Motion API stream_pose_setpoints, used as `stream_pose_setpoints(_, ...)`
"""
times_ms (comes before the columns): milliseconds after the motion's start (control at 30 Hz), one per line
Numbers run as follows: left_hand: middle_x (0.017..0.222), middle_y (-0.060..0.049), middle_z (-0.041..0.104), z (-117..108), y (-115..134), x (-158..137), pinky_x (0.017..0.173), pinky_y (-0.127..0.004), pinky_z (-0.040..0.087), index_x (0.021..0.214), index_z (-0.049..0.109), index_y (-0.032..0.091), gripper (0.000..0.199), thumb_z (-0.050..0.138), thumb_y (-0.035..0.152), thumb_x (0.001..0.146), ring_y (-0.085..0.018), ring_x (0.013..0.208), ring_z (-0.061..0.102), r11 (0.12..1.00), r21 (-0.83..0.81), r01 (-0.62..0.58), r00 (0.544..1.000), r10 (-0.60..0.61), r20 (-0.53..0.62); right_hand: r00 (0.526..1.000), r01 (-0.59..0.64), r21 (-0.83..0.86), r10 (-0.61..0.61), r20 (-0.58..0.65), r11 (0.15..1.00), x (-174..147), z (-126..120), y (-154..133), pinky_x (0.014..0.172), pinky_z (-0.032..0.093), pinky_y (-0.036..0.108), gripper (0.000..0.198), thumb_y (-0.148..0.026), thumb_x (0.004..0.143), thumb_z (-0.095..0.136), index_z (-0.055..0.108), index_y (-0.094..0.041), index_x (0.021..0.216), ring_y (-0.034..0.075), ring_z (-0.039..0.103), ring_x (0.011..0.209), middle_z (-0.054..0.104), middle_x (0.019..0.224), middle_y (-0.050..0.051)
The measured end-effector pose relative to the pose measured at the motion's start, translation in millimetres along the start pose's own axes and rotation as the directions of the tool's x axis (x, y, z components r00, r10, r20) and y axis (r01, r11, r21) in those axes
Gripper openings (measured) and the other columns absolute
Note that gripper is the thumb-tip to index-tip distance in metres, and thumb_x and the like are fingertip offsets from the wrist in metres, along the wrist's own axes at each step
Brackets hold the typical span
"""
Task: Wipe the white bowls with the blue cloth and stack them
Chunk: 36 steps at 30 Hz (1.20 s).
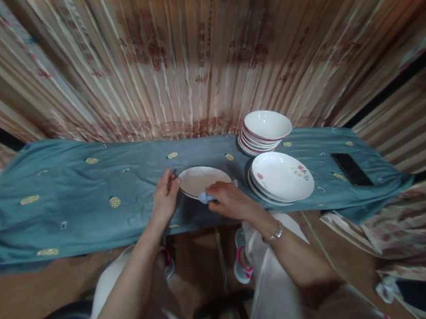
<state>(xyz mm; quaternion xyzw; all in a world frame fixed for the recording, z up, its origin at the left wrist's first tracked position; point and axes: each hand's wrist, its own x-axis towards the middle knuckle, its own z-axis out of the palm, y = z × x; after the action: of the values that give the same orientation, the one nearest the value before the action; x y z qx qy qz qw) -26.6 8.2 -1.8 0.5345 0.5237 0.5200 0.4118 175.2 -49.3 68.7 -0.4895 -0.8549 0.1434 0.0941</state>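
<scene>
A round white dish (203, 179) with a thin dark rim lies on the table in front of me. My left hand (166, 196) is at its left edge, thumb and fingers closed towards each other near the rim. A small dark thing shows at those fingertips, too small to name. Over the dish's right front edge, my right hand (227, 199) grips a small light-blue object (204, 197), its far part hidden by my fingers. To the right stands a stack of white plates (283, 177) with flower prints, and behind it a stack of white bowls (266, 124) with red rims.
A blue-green cloth with yellow pineapple prints covers the narrow table (86, 206). Far right on it lies a black phone (351, 169). Pleated curtains (184, 54) hang right behind the table. My legs and feet are below its front edge.
</scene>
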Motion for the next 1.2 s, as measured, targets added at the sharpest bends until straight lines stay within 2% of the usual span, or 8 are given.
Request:
stream_pose_setpoints(133, 0.123, -0.01, 0.066, -3, 13, -4, 0.111, -0.048, 0.035, 0.11, 0.072, 0.025, 0.04, 0.073, 0.044, 0.074, -0.029, 0.126, 0.052, 0.907, 0.212, -0.365, 0.913, 0.303, 0.275, 0.997, -0.033, 0.095, 0.039, -0.059, 0.995, -1, -5, 8, 0.075, 0.039, 0.027, 0.009, -0.008, 0.077, 0.057, 0.063, -0.015, 0.078, 0.018, 0.058, 0.081, 0.066, 0.082, 0.005)
stream_pose_setpoints(267, 0.108, -0.009, 0.072, 4, 16, -7, 0.114, -0.052, 0.028, 0.091, 0.075, 0.025, 0.022, 0.073, 0.04, 0.076, -0.028, 0.118, 0.058, 0.86, 0.234, -0.452, 0.848, 0.334, 0.411, 0.989, -0.055, 0.191, 0.079, -0.122, 0.98, -2, -8, 15, 0.07, 0.037, 0.026, 0.01, -0.007, 0.073, 0.058, 0.06, -0.017, 0.071, 0.015, 0.056, 0.074, 0.062, 0.075, 0.001)
stream_pose_setpoints(400, 0.086, -0.003, 0.074, 9, 18, -6, 0.116, -0.051, 0.022, 0.077, 0.073, 0.025, 0.014, 0.073, 0.038, 0.075, -0.023, 0.094, 0.066, 0.879, 0.252, -0.404, 0.863, 0.275, 0.424, 0.983, 0.021, 0.322, 0.039, -0.178, 0.946, -4, -11, 22, 0.075, 0.039, 0.026, 0.013, -0.006, 0.073, 0.056, 0.062, -0.017, 0.072, 0.015, 0.057, 0.077, 0.064, 0.076, 0.001)
stream_pose_setpoints(533, 0.075, -0.001, 0.07, 15, 27, -7, 0.105, -0.042, 0.037, 0.069, 0.069, 0.024, 0.016, 0.072, 0.04, 0.072, -0.021, 0.084, 0.064, 0.937, 0.198, -0.289, 0.909, 0.204, 0.363, 0.95, 0.072, 0.532, 0.105, -0.294, 0.844, -4, -14, 31, 0.083, 0.043, 0.028, 0.009, -0.02, 0.081, 0.058, 0.066, -0.019, 0.081, 0.017, 0.06, 0.089, 0.067, 0.09, 0.001)
stream_pose_setpoints(800, 0.059, 0.004, 0.059, 19, 44, -2, 0.063, -0.026, 0.041, 0.062, 0.068, 0.021, 0.023, 0.078, 0.042, 0.064, -0.014, 0.061, 0.053, 0.994, -0.077, 0.072, 0.992, -0.064, 0.108, 0.727, 0.187, 0.821, 0.487, -0.485, 0.539, 7, -19, 49, 0.068, 0.046, 0.025, 0.024, -0.044, 0.086, 0.053, 0.06, -0.022, 0.089, 0.014, 0.054, 0.072, 0.058, 0.077, -0.002)
stream_pose_setpoints(1000, 0.053, 0.003, 0.058, 15, 42, 6, 0.052, -0.021, 0.038, 0.056, 0.064, 0.016, 0.038, 0.088, 0.046, 0.051, -0.009, 0.049, 0.049, 0.83, -0.532, 0.165, 0.975, -0.22, -0.04, 0.595, 0.055, 0.668, 0.514, -0.619, 0.742, 12, -22, 44, 0.065, 0.045, 0.023, 0.029, -0.046, 0.091, 0.048, 0.049, -0.022, 0.075, 0.012, 0.047, 0.065, 0.048, 0.069, -0.004)
stream_pose_setpoints(1100, 0.057, 0.0, 0.064, 18, 38, 6, 0.056, -0.022, 0.043, 0.061, 0.067, 0.015, 0.04, 0.09, 0.044, 0.047, -0.01, 0.053, 0.055, 0.755, -0.624, 0.2, 0.961, -0.275, -0.025, 0.673, 0.011, 0.438, 0.318, -0.668, 0.899, 24, -13, 23, 0.086, 0.048, 0.032, 0.026, -0.037, 0.096, 0.04, 0.058, -0.019, 0.094, 0.018, 0.058, 0.092, 0.062, 0.1, 0.007)
stream_pose_setpoints(1200, 0.063, -0.002, 0.068, 20, 35, 4, 0.059, -0.024, 0.045, 0.067, 0.069, 0.014, 0.036, 0.088, 0.039, 0.051, -0.013, 0.057, 0.059, 0.711, -0.662, 0.239, 0.955, -0.294, 0.03, 0.79, 0.039, 0.152, 0.062, -0.61, 0.988, 41, 5, -3, 0.113, 0.031, 0.043, 0.04, -0.027, 0.095, 0.039, 0.051, -0.013, 0.131, 0.026, 0.035, 0.138, 0.048, 0.141, 0.017)
